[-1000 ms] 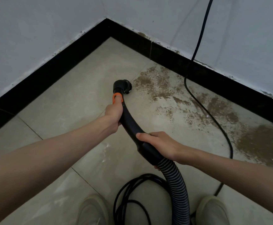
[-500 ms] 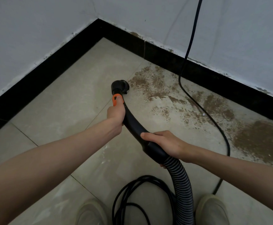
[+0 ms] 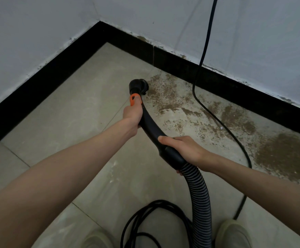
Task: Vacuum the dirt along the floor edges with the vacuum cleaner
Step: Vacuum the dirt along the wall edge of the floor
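Observation:
I hold a black curved vacuum handle with an orange collar. Its round nozzle points down at the tiled floor, at the left edge of a brown dirt patch. My left hand grips the handle just below the orange collar. Lower down, my right hand wraps the thick end where the ribbed hose begins. More dirt spreads rightward along the black skirting.
A black power cord hangs down the white wall and runs across the dirt to a coil between my shoes. Two walls meet in a corner ahead. The floor left of the nozzle is bare tile.
The nozzle has moved a little forward and right, onto the near edge of the dirt. Both hands kept their hold on the handle.

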Demonstrator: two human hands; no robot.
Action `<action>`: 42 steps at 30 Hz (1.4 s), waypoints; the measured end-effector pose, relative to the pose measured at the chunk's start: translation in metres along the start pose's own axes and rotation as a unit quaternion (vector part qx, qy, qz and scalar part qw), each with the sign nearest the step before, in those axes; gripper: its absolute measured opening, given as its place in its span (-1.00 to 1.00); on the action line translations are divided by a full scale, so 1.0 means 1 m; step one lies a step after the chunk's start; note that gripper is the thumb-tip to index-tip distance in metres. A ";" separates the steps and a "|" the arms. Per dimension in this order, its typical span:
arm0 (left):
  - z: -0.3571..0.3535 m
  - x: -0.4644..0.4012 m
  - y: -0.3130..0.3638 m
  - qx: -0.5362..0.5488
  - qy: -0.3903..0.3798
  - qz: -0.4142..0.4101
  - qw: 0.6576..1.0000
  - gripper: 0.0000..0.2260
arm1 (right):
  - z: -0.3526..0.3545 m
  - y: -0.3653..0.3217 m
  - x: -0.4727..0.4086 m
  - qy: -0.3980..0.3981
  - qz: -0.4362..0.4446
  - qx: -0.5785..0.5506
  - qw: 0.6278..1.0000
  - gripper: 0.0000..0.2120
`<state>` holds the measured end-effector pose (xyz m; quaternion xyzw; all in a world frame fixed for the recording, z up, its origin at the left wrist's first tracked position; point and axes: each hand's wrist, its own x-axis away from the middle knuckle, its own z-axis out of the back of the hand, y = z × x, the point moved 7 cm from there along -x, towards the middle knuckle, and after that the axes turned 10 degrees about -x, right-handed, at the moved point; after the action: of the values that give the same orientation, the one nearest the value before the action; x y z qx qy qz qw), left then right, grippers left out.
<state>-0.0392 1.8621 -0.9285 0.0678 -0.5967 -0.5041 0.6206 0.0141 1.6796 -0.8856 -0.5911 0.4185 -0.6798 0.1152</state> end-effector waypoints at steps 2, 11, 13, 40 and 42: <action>-0.006 -0.004 0.010 -0.004 -0.006 -0.007 1.000 -0.50 | 0.005 -0.005 -0.005 0.011 0.002 -0.004 1.000 -0.56; -0.033 -0.034 0.048 -0.007 -0.016 -0.035 0.999 -0.61 | 0.032 -0.021 -0.036 0.059 0.003 -0.031 0.998 -0.49; -0.038 -0.042 0.056 0.002 -0.020 -0.036 0.999 -0.59 | 0.037 -0.029 -0.043 0.072 0.011 -0.019 0.997 -0.49; -0.062 -0.036 0.044 -0.081 -0.124 -0.028 0.989 -0.41 | 0.020 -0.013 -0.022 0.190 0.000 0.007 0.982 -0.57; -0.059 -0.040 0.041 -0.091 -0.132 -0.029 0.987 -0.40 | 0.012 -0.009 -0.025 0.192 0.004 -0.006 0.981 -0.58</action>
<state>0.0396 1.8796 -0.9435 -0.0385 -0.6228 -0.5789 0.5249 0.0347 1.6963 -0.8980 -0.4485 0.4390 -0.7779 0.0315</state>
